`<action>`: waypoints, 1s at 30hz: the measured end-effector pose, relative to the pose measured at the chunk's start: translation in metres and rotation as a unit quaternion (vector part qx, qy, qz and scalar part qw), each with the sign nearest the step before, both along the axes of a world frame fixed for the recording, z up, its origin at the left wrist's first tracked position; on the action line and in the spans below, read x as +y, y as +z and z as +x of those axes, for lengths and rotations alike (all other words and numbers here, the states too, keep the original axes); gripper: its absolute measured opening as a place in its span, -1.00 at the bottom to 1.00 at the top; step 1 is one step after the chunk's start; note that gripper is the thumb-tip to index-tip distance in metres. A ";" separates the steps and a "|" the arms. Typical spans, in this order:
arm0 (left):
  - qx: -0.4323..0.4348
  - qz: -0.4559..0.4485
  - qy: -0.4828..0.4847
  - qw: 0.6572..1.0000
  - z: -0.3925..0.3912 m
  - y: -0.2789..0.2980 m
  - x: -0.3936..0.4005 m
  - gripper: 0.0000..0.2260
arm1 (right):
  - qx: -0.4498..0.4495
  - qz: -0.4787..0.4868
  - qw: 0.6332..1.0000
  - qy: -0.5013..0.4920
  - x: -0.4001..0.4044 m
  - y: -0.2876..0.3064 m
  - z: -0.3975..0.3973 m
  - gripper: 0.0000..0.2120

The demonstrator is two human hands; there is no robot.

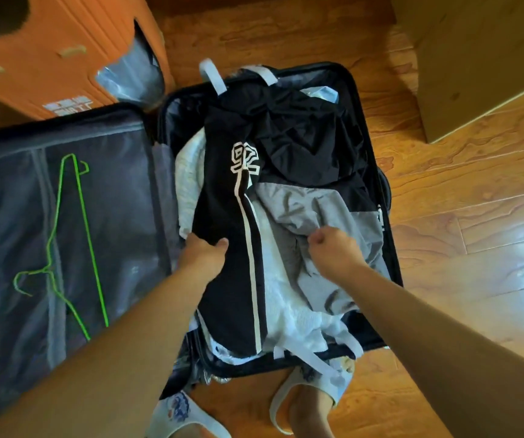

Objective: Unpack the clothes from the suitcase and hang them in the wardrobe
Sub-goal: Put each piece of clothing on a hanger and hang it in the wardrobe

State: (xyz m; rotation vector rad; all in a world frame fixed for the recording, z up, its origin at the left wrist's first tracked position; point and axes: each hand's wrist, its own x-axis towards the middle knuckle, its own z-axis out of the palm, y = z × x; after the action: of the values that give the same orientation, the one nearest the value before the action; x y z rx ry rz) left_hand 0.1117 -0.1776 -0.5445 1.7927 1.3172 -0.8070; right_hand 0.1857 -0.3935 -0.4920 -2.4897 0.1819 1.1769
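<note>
An open black suitcase (365, 99) lies on the wooden floor, its right half piled with clothes. On top lies a black garment with a white stripe and emblem (222, 197), beside a grey garment (317, 203) and white cloth (289, 298). My left hand (202, 252) grips the left edge of the black garment. My right hand (333, 251) pinches a fold of the grey garment. Green wire hangers (80, 229) lie on the mesh lining of the suitcase's left half (7, 216).
An orange suitcase (52, 49) stands at the upper left, right behind the open lid. A wooden furniture corner (475, 58) rises at the upper right. My slippered feet (304, 403) stand at the suitcase's near edge. Wooden floor (475, 216) stretches to the right.
</note>
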 end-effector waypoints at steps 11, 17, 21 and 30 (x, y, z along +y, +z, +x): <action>-0.042 -0.050 -0.003 0.998 -0.043 -0.036 0.036 -0.68 | 0.062 0.098 0.991 -0.072 0.069 0.015 -0.021 -0.79; -0.308 -0.024 -0.284 0.908 -0.077 0.060 -0.015 -0.76 | 0.001 0.104 0.988 -0.117 0.091 0.034 -0.011 -0.13; -0.406 -0.162 -0.490 0.754 -0.127 0.148 -0.056 -0.73 | 0.029 0.099 0.981 -0.163 0.097 0.065 -0.005 -0.02; -0.214 -0.020 -0.317 0.924 -0.104 0.204 0.029 0.02 | -0.127 0.110 0.986 0.000 0.038 0.214 -0.025 -0.77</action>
State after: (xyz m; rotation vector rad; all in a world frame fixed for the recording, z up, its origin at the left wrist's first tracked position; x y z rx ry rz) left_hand 0.0079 -0.1489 -0.3401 2.2312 0.4265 -0.6966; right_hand 0.1606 -0.3558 -0.2784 -2.4130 -0.0165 0.8186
